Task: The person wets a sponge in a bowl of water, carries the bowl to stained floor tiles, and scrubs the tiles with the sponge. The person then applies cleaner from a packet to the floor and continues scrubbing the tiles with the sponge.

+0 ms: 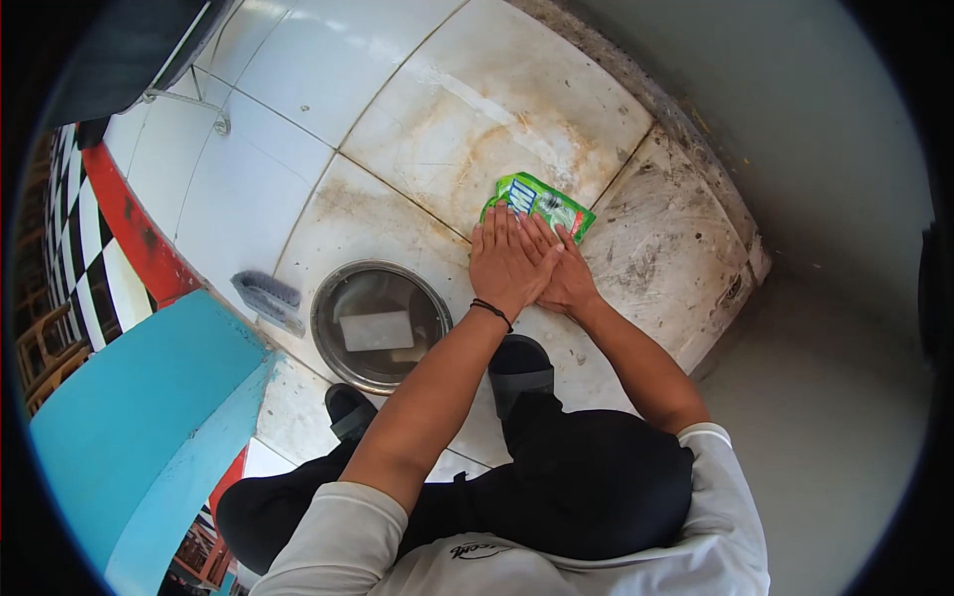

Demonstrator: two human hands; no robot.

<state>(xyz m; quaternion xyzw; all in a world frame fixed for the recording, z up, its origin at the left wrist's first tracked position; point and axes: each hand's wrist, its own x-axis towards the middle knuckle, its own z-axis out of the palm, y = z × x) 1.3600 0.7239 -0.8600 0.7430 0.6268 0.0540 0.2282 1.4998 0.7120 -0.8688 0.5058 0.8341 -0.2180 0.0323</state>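
Observation:
A green packet (542,193) with blue, white and red print lies flat on the dirty white floor tiles. My left hand (507,266), with a dark band at its wrist, rests palm down on the packet's near edge, fingers stretched out. Partly under and beside it, my right hand (559,270) also lies flat, its fingertips on the packet. Both hands touch each other. To their left stands a round metal basin (323,333) of water, with a pale rectangular piece (376,332) in it.
A grey brush (268,301) lies left of the basin. Brown stains mark the tiles (467,119) ahead. A grey wall (815,129) rises on the right, beyond a rough floor edge. At left are a turquoise panel (149,387) and a red strip (134,219). My sandalled feet are close by.

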